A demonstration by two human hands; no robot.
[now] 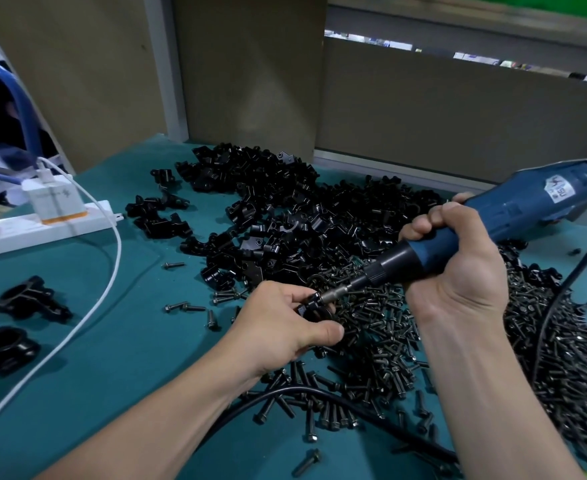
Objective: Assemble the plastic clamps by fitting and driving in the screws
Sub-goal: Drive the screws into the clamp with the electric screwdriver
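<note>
Head view shows, at the centre of the frame, the left hand [278, 320] pinching a small black clamp [311, 304] between thumb and fingers, just above the pile of dark screws [382, 327] on the teal table [119, 358]. The right hand [458, 265] is closed firmly around the blue electric screwdriver [513, 209], whose bit touches the clamp from the right side. The heap of loose clamp parts [268, 202] lies behind the hands, and a white power strip [39, 226] with charger is at the left edge.
</note>
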